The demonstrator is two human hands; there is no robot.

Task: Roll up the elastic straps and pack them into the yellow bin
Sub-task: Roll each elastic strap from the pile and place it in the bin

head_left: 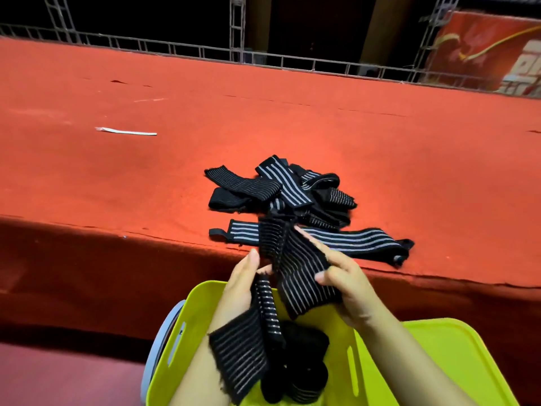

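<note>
I hold one black elastic strap with grey stripes (295, 259) above the yellow bin (193, 312). My right hand (348, 282) grips its wide middle part, thumb over the fabric. My left hand (243, 276) pinches a lower stretch of the same strap, whose free end (240, 350) hangs over my left wrist into the bin. Rolled black straps (304, 373) lie inside the bin. A pile of loose straps (281, 191) lies on the red table just beyond my hands, and one long strap (360, 241) is stretched flat along the table's front edge.
The red felt table (146, 171) runs across the view, its front edge just beyond the bin. A thin white strip (126, 131) lies at the far left. A second yellow bin or lid (456, 361) sits to the right, and a grey round object (164, 335) is beside the bin's left wall.
</note>
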